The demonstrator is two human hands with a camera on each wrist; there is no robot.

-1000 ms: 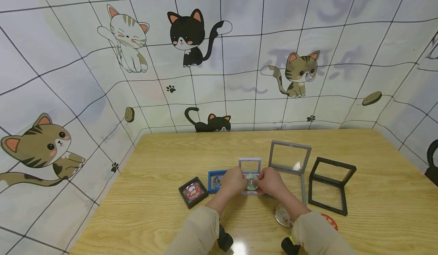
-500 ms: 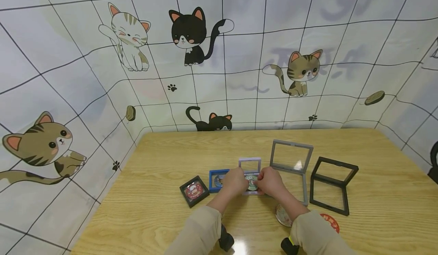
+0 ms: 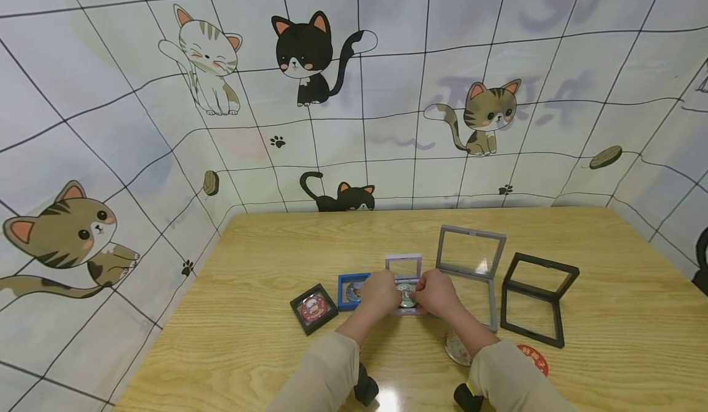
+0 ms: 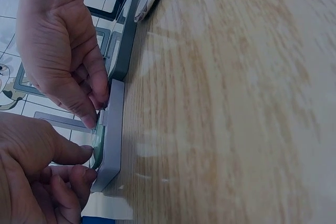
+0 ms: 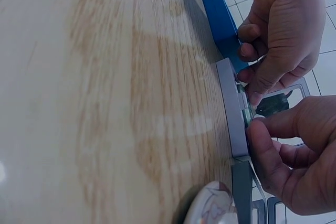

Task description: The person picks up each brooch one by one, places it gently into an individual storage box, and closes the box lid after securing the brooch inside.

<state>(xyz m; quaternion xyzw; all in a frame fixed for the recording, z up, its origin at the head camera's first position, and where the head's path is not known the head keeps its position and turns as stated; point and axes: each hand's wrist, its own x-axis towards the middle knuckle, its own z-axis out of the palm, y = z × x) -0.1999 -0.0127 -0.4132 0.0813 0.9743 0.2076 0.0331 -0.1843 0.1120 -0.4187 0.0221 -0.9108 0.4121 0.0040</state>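
On the wooden table (image 3: 276, 350) a closed black frame case (image 3: 313, 309) holds a red badge. Beside it lies a blue frame case (image 3: 348, 291). To the right stand an open grey frame case (image 3: 470, 258) and an open black frame case (image 3: 538, 298). A red badge (image 3: 535, 358) lies near the front edge.

Both forearms wear long beige sleeves that end just short of the bare left hand (image 3: 378, 293) and right hand (image 3: 438, 294), which meet over the table (image 3: 265, 350). A small black device sits under each wrist near the table's front edge; the right one carries a yellow mark. No rings or watch show.
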